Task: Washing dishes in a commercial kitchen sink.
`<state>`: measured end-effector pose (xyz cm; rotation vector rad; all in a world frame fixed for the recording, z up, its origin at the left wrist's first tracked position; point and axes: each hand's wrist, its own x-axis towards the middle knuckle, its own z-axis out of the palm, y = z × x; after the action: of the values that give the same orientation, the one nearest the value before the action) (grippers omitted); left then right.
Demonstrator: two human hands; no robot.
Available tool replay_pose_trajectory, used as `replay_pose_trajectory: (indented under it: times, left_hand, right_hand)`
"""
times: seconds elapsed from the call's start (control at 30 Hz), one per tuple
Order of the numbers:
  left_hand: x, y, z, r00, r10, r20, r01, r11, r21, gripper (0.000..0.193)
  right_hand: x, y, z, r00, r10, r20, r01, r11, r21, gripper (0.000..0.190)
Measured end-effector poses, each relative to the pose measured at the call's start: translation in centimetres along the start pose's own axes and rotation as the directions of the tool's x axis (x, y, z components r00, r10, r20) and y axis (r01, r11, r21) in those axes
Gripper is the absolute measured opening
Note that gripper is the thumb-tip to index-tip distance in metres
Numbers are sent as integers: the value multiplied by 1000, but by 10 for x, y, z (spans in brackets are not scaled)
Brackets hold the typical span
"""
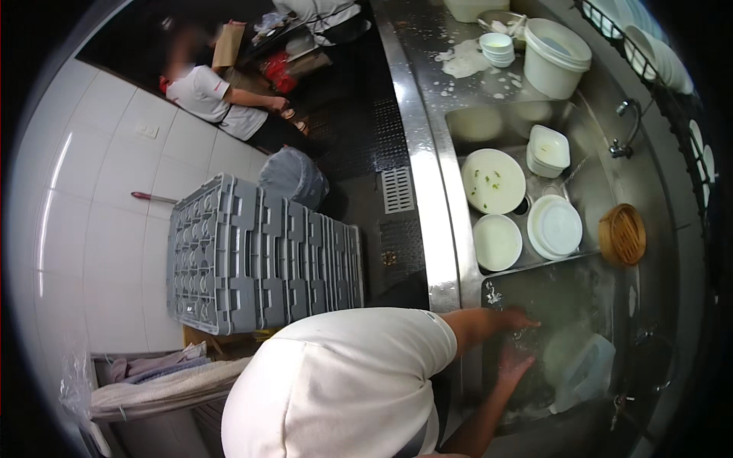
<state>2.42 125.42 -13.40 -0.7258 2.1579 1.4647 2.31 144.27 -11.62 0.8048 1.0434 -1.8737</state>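
My left hand [518,319] reaches down to the cloudy water of the near sink basin [491,349]. Its fingers are blurred at the surface, and I cannot tell whether they hold anything. Just below it in the picture, my right hand [515,363] is partly under water, thumb apart from the fingers, with nothing seen in it. To the right of my hands a translucent plastic jug [587,375] lies tilted in the water. A pale rounded shape beside the jug is too murky to name.
The adjoining basin holds a large white bowl [493,180] with green scraps, a smaller bowl [497,243], stacked round dishes [558,229] and square containers [548,150]. A bamboo steamer [622,235] sits by its edge. Grey glass racks [240,252] stand behind me; a co-worker [212,94] is further off.
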Motion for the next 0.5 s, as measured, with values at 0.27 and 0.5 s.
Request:
replay_pose_trajectory:
  times: [0.27, 0.5]
  left_hand:
    - [-18, 9, -42, 996, 53, 74, -54, 999, 2, 63]
    - [-130, 141, -97, 945, 274, -178, -242, 953, 182, 87]
  right_hand:
    - [1, -19, 37, 997, 32, -63, -31, 999, 20, 56]
    - [-66, -29, 38, 948, -199, 246, 129, 953, 273, 57]
